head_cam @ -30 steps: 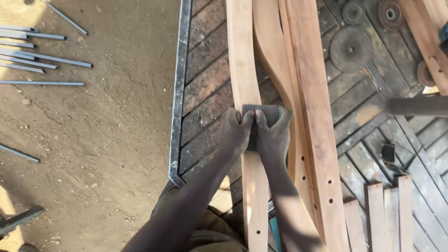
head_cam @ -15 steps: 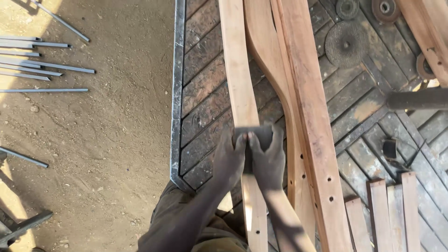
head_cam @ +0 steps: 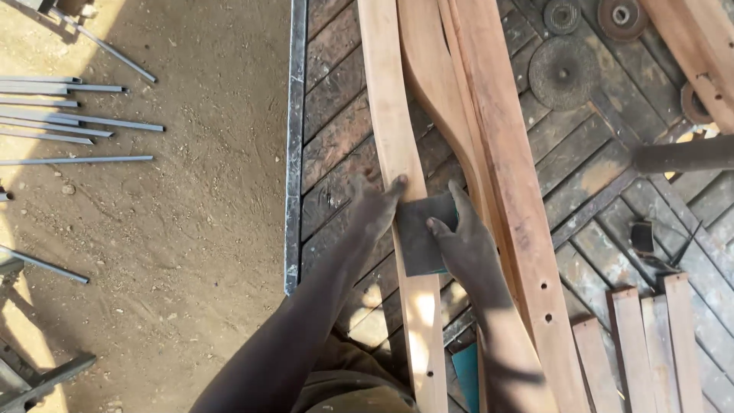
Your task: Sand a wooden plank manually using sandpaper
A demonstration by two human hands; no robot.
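Near the frame's centre, left hand [head_cam: 372,208] and right hand [head_cam: 468,243] press a dark sanding sheet [head_cam: 422,233] flat onto a wooden slat [head_cam: 391,115].

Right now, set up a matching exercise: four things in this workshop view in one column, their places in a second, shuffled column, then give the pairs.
Things
1. dark grey sheet of sandpaper
2. thin grey metal rods
3. round rusty grinding discs
4. pale wooden plank with drilled holes

Places
A. on the sandy ground, far left
B. under both hands, on the narrow pale wooden strip
C. just right of the right hand
D. on the slatted wooden platform, upper right

Pairs: 1-B, 2-A, 3-D, 4-C
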